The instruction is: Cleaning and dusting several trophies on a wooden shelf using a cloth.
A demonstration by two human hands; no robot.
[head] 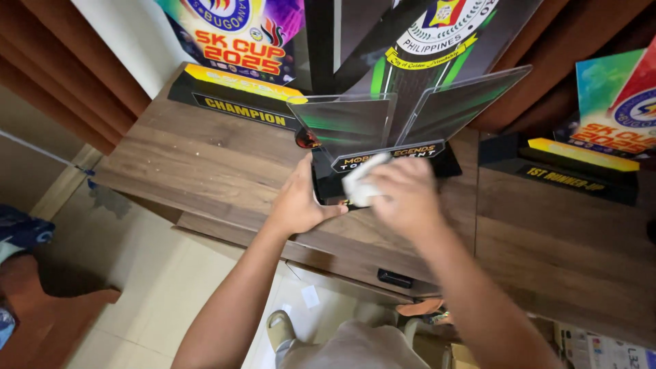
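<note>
Labels and signs only:
- Black strip label with yellow band (236, 99) on a trophy base, 10 o'clock.
- Multicoloured printed panel (236, 31) above it, 11 o'clock.
- Grey angled label plate (386, 156) on the centre trophy.
- Black-and-yellow label (581, 171) at 3 o'clock, under a green-red panel (618, 96).
- White printed box (611, 352), 5 o'clock.

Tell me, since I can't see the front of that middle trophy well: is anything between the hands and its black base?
Nothing visible: the left hand rests against the black base, and the right hand presses a white cloth onto its front.
</note>
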